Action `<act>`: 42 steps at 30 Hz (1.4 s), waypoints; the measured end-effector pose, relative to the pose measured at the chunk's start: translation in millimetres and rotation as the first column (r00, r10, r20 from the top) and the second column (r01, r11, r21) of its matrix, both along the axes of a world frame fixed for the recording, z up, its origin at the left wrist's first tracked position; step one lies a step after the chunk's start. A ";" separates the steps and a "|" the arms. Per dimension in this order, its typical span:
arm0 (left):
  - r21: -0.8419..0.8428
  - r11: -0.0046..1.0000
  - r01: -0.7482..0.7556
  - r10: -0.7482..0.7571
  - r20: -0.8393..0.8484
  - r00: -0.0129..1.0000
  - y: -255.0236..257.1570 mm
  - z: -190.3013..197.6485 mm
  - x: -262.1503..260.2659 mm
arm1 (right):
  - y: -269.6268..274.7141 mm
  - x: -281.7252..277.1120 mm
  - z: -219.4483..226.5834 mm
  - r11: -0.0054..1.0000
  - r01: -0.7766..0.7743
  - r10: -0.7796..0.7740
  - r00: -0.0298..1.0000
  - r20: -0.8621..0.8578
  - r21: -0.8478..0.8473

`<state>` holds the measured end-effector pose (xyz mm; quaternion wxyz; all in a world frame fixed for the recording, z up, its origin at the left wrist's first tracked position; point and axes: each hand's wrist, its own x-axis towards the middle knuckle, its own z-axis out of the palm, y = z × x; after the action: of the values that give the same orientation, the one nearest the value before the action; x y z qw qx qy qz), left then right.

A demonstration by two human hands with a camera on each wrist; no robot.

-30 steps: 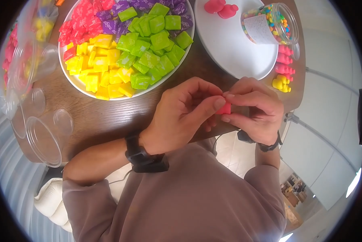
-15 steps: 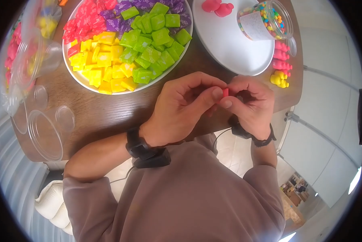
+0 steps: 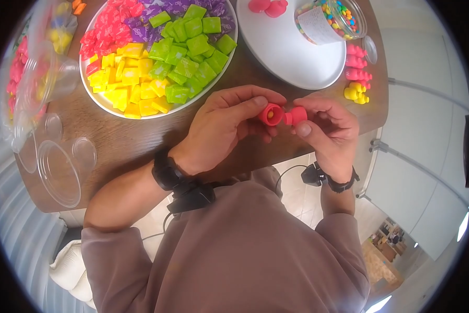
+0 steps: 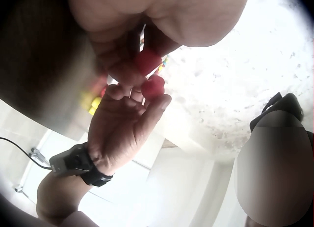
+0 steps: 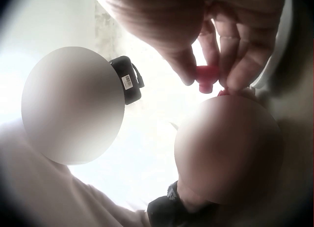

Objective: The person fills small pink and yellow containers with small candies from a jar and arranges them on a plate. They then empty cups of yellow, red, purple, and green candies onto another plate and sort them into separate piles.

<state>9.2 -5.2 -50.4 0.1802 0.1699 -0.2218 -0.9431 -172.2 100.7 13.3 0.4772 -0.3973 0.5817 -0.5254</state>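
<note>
My left hand (image 3: 218, 122) grips a small red hollow container (image 3: 264, 119) between thumb and fingers. Its round opening faces the right hand, and a little yellow piece shows inside. Just across from it, my right hand (image 3: 328, 122) pinches a red cap (image 3: 298, 115) with a narrower plug end pointing at the opening. A slim gap separates cap and container in the head view. From the right wrist the cap (image 5: 207, 75) hangs between thumb and fingers; in the left wrist view the container (image 4: 148, 63) is partly covered by the left fingers.
A white plate (image 3: 94, 95) holds red, purple, yellow and green wrapped sweets. Another white plate (image 3: 292, 68) carries two red figures (image 3: 268, 7) and a jar of colourful sweets (image 3: 315, 24). Red figures (image 3: 355, 62) and a yellow one (image 3: 355, 93) line the right edge; clear cups (image 3: 59, 175) stand left.
The red container and cap, together between both hands earlier, have come apart. The container's opening has turned into view, and the right hand has drawn slightly away with the cap.
</note>
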 end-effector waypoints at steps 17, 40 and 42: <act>-0.032 0.999 -0.014 0.012 -0.051 0.999 2.6 -6.7 -1.4 | -3.6 0.1 -2.0 0.986 -0.111 0.031 0.856 -0.516 -0.125; 0.003 1.000 0.029 -0.029 -0.078 0.997 -1.3 0.9 -0.8 | 2.6 24.6 -26.2 0.932 0.075 -0.113 0.990 -0.087 -0.356; 0.023 0.999 0.029 -0.029 -0.037 0.999 -0.9 4.3 -0.5 | 3.8 33.3 -25.8 0.931 0.110 -0.163 0.978 -0.127 -0.348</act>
<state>8.7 -6.2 -46.1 0.1685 0.1514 -0.2097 -0.9512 -138.9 104.5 -12.5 0.3178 -0.4712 0.5439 -0.6174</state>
